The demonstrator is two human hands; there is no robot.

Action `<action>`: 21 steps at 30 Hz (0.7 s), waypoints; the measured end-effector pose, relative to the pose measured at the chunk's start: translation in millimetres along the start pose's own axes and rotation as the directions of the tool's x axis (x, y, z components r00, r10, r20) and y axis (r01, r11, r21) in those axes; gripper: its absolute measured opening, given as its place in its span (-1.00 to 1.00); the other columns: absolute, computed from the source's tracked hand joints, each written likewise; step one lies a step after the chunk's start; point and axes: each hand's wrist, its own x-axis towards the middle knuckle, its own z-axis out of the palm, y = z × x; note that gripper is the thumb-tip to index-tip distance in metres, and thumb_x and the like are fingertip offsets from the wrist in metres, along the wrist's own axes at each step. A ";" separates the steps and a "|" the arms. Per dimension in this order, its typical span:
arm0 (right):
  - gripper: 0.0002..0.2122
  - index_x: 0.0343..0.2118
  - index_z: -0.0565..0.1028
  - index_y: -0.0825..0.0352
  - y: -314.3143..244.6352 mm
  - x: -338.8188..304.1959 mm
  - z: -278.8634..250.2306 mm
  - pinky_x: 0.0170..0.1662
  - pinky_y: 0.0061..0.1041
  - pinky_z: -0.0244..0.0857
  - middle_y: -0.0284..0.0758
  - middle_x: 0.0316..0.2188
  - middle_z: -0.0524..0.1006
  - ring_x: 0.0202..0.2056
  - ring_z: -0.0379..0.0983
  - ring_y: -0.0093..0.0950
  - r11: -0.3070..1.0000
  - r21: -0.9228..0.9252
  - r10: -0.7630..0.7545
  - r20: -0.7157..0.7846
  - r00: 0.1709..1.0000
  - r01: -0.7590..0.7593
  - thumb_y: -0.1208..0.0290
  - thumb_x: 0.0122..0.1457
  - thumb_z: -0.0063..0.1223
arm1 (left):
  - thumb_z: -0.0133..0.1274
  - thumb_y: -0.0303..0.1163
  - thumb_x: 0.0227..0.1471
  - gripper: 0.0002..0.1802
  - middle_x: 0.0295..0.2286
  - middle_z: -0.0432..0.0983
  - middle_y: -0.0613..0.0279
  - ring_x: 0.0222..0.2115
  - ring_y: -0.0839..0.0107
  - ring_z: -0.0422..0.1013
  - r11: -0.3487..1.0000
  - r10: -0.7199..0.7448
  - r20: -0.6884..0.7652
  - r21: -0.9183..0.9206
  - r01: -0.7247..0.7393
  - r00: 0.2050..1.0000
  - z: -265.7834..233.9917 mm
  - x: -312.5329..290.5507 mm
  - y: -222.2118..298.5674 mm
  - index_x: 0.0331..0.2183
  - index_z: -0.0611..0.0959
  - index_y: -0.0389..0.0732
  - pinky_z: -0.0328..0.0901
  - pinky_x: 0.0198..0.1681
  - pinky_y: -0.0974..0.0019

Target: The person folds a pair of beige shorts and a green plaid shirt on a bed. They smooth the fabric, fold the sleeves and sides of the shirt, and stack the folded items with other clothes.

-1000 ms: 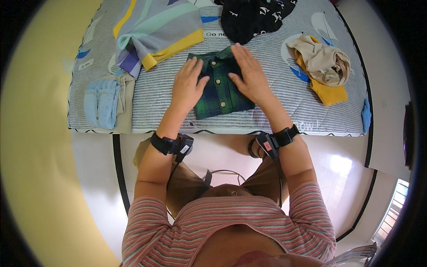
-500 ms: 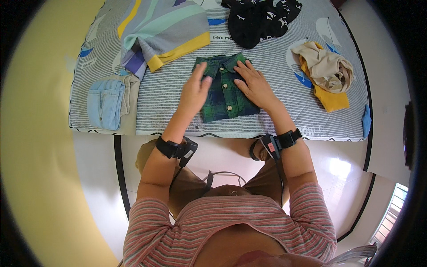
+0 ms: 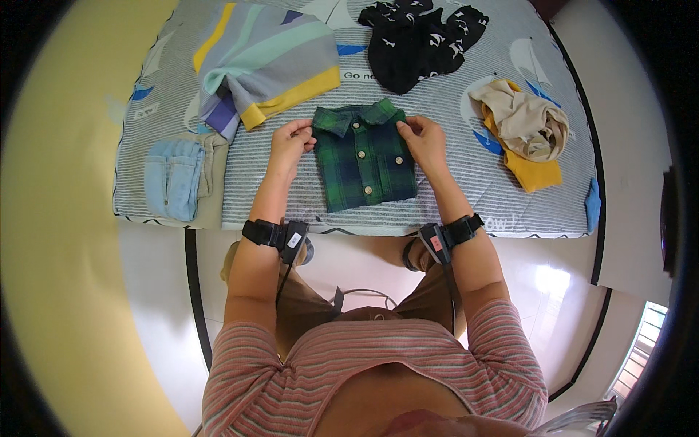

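A small green plaid shirt [image 3: 362,156], folded into a neat rectangle with collar and buttons facing up, lies on a grey striped bed cover [image 3: 451,207]. My left hand [image 3: 290,143] pinches its upper left corner by the collar. My right hand [image 3: 422,140] pinches the upper right corner. Both wrists carry black bands.
A striped grey, teal and yellow garment [image 3: 266,62] lies at the back left. Folded pale blue jeans [image 3: 175,178] sit at the left edge. A black patterned garment [image 3: 422,40] is at the back, a crumpled beige and yellow pile [image 3: 528,131] at the right.
My hands have left the top of the shirt, where they pressed it flat, and gone to its upper corners. The shirt's front with its buttons now shows fully.
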 end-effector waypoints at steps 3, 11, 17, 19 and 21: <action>-0.73 -0.46 0.53 0.42 -10.2 3.3 -3.1 -0.43 -0.43 0.28 -0.19 -0.59 0.51 -0.53 0.45 -0.35 0.998 -0.062 0.037 0.032 0.999 -0.034 0.25 -0.07 0.14 | 0.02 -0.50 -0.03 -0.77 -0.49 0.43 0.31 -0.52 0.57 0.37 1.000 -0.009 0.052 0.022 0.007 0.999 -3.2 3.1 3.4 -0.25 0.53 -0.34 0.29 -0.45 0.53; -0.82 -0.54 0.50 0.41 11.9 12.8 9.5 -0.52 -0.52 0.20 -0.29 -0.66 0.48 -0.62 0.36 -0.51 0.990 0.134 0.038 0.078 0.996 -0.049 0.37 -0.04 0.12 | 0.07 -0.44 -0.04 -0.90 -0.48 0.39 0.45 -0.49 0.68 0.29 0.988 0.130 0.240 0.052 -0.146 0.962 -14.9 12.0 11.8 -0.39 0.56 -0.23 0.23 -0.39 0.58; -0.92 -0.52 0.45 0.40 18.5 17.4 11.3 -0.56 -0.77 0.01 -0.54 -0.64 0.39 -0.61 0.19 -0.77 0.912 0.384 0.070 0.202 0.977 -0.145 0.55 0.07 -0.01 | 0.12 -0.35 -0.05 -0.88 -0.56 0.33 0.52 -0.55 0.69 0.22 0.970 0.146 0.259 -0.229 -0.086 0.955 -7.5 12.6 9.9 -0.45 0.52 -0.14 0.14 -0.47 0.63; -0.92 -0.51 0.45 0.41 21.3 17.4 11.3 -0.56 -0.77 0.00 -0.54 -0.65 0.37 -0.62 0.18 -0.78 0.927 0.353 0.066 0.182 0.981 -0.128 0.55 0.07 -0.02 | 0.11 -0.36 -0.04 -0.88 -0.58 0.31 0.52 -0.56 0.70 0.20 0.959 0.151 0.281 -0.273 -0.072 0.948 -4.7 11.9 12.2 -0.45 0.51 -0.15 0.12 -0.49 0.63; -0.92 -0.51 0.45 0.41 24.3 17.6 11.3 -0.56 -0.76 0.01 -0.54 -0.65 0.37 -0.62 0.18 -0.77 0.934 0.340 0.056 0.168 0.984 -0.111 0.55 0.08 -0.03 | 0.09 -0.37 -0.03 -0.89 -0.59 0.29 0.53 -0.57 0.72 0.18 0.953 0.153 0.303 -0.298 -0.059 0.941 -3.2 12.4 15.1 -0.47 0.50 -0.14 0.10 -0.49 0.63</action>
